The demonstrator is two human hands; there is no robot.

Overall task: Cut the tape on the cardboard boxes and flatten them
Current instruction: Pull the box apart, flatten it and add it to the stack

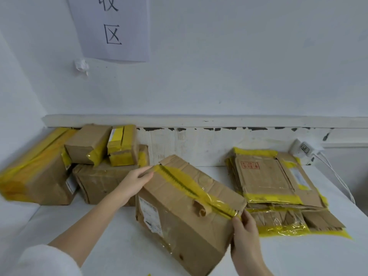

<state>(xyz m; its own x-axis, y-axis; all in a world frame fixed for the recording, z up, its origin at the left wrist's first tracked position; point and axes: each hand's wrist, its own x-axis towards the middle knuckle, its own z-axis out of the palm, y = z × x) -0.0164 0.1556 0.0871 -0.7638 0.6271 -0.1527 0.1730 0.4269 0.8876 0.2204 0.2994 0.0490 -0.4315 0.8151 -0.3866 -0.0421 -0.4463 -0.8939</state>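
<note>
1. The cardboard box [187, 206] is matt brown cardboard, creased and dented, with a torn curl of its paper skin near the seam.
2. The yellow tape [191, 188] along its top seam is glossy, wrinkled plastic film.
3. The flattened boxes [278, 188] are the same dull cardboard, edged with shiny yellow film.
4. The worktop [123, 236] looks smooth, matt white.
5. The wall sign [111, 28] is thin matt paper.
6. The sleeve [47, 261] is soft white cloth.
</note>
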